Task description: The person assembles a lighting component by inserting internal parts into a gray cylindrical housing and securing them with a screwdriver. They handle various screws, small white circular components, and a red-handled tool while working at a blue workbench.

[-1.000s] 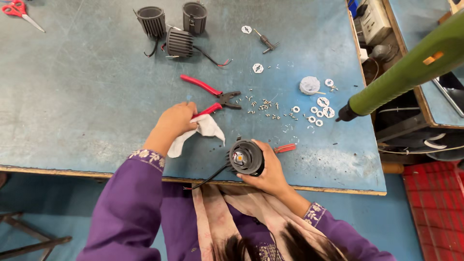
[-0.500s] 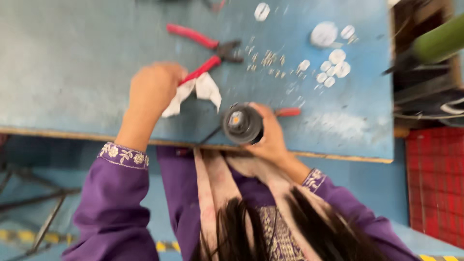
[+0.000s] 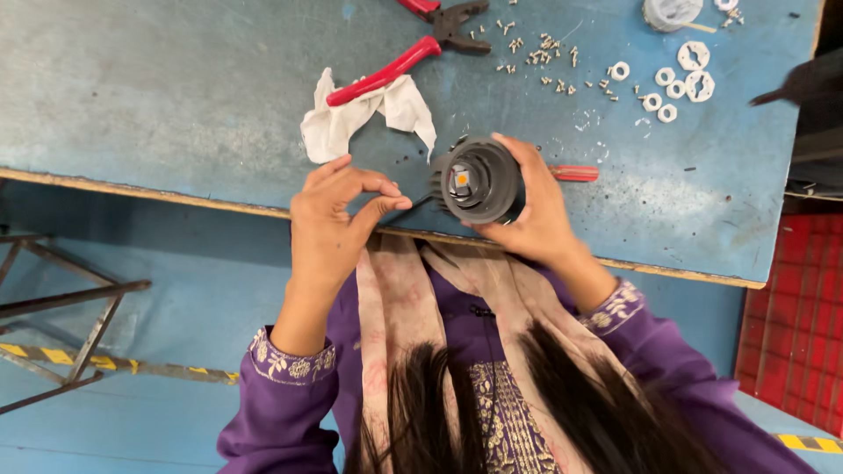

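Hands have come off the worktop (image 3: pixel 176 96) edge: a second ago my left hand (image 3: pixel 338 219) was pressed on the white cloth (image 3: pixel 351 123) by the red-handled pliers (image 3: pixel 413 48), and now it is lifted clear of it, just in front of the worktop's near edge, thumb and forefinger pinched tip to tip as if nipping something tiny; I cannot tell whether anything sits between them. My right hand (image 3: pixel 540 215) has kept its hold on the round dark lamp housing (image 3: pixel 479 180), fingers wrapped around its ribbed body, and has tipped it so the open face with the small orange chip points up at me, over the worktop's front edge. So I judge that the work has moved from the cloth to the housing itself, the pinching hand close beside it. Small screws (image 3: pixel 536 53) and white nuts (image 3: pixel 680 83) lie scattered beyond, and a red-handled tool (image 3: pixel 575 173) lies just behind the housing.
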